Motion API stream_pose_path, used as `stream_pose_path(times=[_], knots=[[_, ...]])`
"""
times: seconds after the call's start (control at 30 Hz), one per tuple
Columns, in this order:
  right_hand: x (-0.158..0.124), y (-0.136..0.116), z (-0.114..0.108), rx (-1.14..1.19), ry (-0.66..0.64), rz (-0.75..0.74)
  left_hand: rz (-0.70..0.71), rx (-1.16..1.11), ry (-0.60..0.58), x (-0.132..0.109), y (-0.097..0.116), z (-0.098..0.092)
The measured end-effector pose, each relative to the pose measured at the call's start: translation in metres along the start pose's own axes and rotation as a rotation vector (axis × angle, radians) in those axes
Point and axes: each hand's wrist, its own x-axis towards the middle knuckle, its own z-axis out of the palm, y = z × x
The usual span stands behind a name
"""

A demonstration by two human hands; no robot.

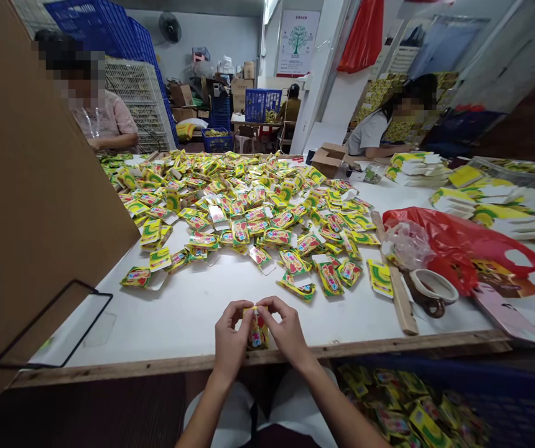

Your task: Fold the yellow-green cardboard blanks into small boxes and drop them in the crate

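Between my two hands, at the near edge of the white table [193, 323], is a small yellow and green printed carton [258, 336]. My left hand [232, 336] pinches its upper left side, thumb against the front. From the other side my right hand [283, 330] grips the top right corner with thumb and fingers. The carton stands roughly upright, its picture side toward me; its back is hidden. Beyond my hands spreads a large heap of similar cartons [249, 214], some with white flaps sticking out.
A cardboard box [38, 186] rises at left beside a black wire frame [57, 326]. At right lie a wooden strip [402, 302], a mug [430, 289], a red bag [454, 236] and flat cartons [505, 214]. A blue crate [524, 392] sits below. Two co-workers sit across the table.
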Motion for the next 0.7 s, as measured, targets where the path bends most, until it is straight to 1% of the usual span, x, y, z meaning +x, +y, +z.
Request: stream_pose_path(times=[0.17, 0.3, 0.4, 0.47, 0.53, 0.57, 0.6, 0.63, 0.7], knots=[[0.006, -0.001, -0.002, -0.016, 0.005, -0.003, -0.027, 0.021, -0.001, 0.005, 0.002, 0.0], [0.0, 0.002, -0.004, 0.037, -0.03, -0.002, 0.011, 0.019, -0.029, 0.001, -0.002, -0.004], [-0.005, 0.006, 0.001, 0.08, -0.039, -0.004, 0.03, 0.022, -0.055, -0.003, -0.005, -0.006], [-0.006, 0.007, 0.004, 0.094, -0.025, 0.0, 0.012, 0.025, -0.069, -0.005, -0.006, -0.006], [-0.006, 0.005, 0.001, 0.082, -0.01, -0.004, -0.015, 0.002, -0.071, -0.006, -0.008, -0.007], [-0.006, 0.002, -0.006, 0.058, 0.004, -0.013, -0.028, -0.016, -0.066, -0.006, -0.009, -0.008], [-0.007, -0.002, -0.018, 0.015, 0.022, -0.024, -0.041, -0.033, -0.06, -0.006, -0.01, -0.01], [-0.009, -0.006, -0.034, -0.049, 0.033, -0.026, -0.058, -0.046, -0.053, -0.005, -0.011, -0.011], [-0.015, -0.014, -0.08, -0.235, 0.012, 0.008, -0.102, -0.052, -0.041, -0.003, -0.013, -0.014]])
